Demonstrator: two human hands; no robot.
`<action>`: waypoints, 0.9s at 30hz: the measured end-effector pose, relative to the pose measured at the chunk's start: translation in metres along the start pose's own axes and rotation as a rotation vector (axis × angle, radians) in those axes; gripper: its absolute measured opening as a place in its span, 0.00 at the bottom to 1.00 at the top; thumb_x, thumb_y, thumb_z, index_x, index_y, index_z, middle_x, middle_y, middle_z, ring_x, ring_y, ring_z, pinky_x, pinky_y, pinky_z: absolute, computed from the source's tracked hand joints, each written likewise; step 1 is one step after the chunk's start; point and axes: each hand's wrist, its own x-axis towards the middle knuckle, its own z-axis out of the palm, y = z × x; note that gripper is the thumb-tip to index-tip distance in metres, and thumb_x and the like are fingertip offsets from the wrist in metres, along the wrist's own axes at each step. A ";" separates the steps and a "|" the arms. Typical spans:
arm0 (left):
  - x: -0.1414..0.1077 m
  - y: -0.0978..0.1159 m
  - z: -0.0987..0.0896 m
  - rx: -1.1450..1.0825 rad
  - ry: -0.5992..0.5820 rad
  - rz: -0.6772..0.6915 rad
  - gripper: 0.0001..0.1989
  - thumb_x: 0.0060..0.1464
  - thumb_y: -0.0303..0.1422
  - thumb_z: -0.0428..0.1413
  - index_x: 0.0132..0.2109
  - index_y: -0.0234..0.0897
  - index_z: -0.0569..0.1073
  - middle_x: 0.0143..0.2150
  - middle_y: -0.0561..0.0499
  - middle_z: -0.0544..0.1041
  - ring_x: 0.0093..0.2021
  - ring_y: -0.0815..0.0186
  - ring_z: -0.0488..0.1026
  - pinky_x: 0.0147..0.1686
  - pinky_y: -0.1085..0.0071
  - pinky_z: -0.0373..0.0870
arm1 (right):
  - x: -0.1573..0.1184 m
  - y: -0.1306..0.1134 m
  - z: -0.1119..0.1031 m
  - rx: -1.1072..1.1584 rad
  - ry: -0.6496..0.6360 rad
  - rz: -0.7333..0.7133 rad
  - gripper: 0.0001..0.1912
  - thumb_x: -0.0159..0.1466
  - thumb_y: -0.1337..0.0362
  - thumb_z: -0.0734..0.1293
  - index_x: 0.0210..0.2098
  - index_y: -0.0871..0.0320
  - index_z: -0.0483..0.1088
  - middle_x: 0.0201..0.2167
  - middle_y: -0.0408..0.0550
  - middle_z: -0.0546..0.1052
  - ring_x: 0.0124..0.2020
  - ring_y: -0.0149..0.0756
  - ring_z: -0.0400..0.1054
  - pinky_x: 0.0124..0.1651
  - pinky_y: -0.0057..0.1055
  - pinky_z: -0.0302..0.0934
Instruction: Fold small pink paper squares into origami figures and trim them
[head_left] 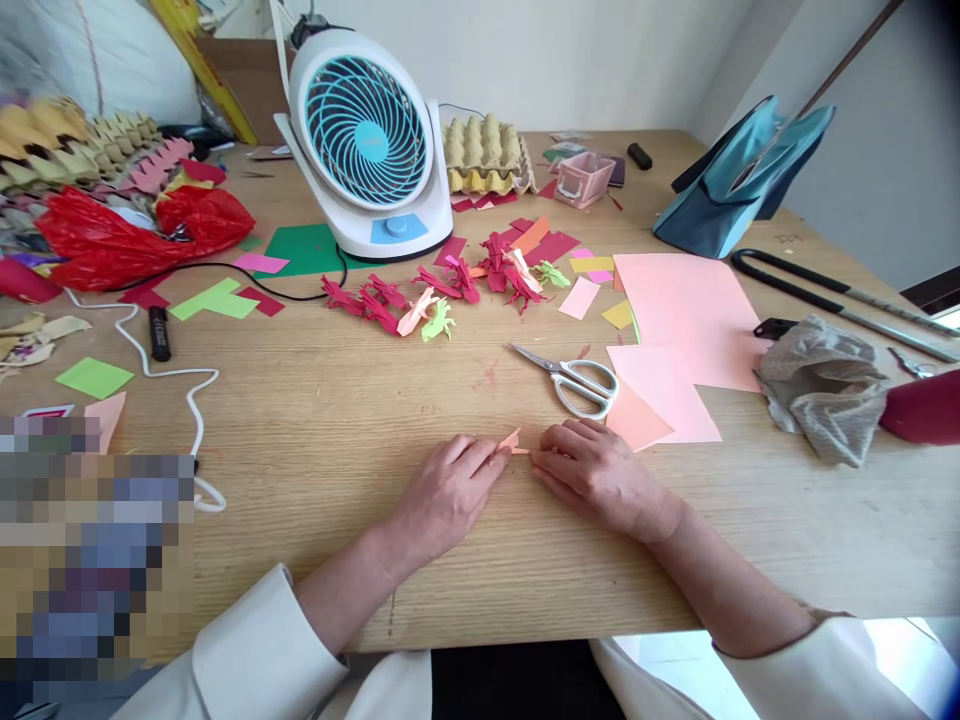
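Note:
Between my hands is a small folded piece of orange paper [513, 440], low over the wooden table. My left hand [454, 490] pinches one side of it, fingers pressed together. My right hand [600, 475] is closed at the other end, its fingertips curled down and partly hiding the paper. Scissors with white handles [585, 388] lie just beyond my right hand. Beside them is an orange paper sheet [636, 415], partly on a pale pink square [675, 395]. Farther back stands a row of folded paper figures [390, 300] in red, pink and green.
A white fan [367, 140] stands at the back, with egg cartons [484, 150] beside it. At right are a large pink sheet [690, 310], a blue bag [720, 200], a metal U-shaped bar [840, 300] and a crumpled cloth [821, 390]. A black marker [159, 333] and white cable [191, 400] lie left.

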 end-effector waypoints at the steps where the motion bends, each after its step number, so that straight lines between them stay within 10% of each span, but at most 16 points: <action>1: 0.000 0.001 -0.001 -0.012 0.010 0.001 0.19 0.65 0.28 0.46 0.62 0.33 0.65 0.52 0.44 0.74 0.48 0.60 0.69 0.48 0.60 0.70 | 0.000 0.001 0.000 -0.003 0.001 0.009 0.11 0.69 0.66 0.61 0.33 0.59 0.72 0.36 0.50 0.73 0.35 0.36 0.64 0.39 0.36 0.56; 27: -0.001 0.014 0.000 0.009 0.022 0.016 0.16 0.64 0.26 0.47 0.57 0.32 0.69 0.51 0.44 0.75 0.46 0.60 0.69 0.47 0.61 0.69 | 0.007 -0.010 0.005 0.025 0.010 -0.032 0.10 0.69 0.71 0.59 0.39 0.61 0.73 0.39 0.52 0.76 0.37 0.36 0.66 0.41 0.36 0.57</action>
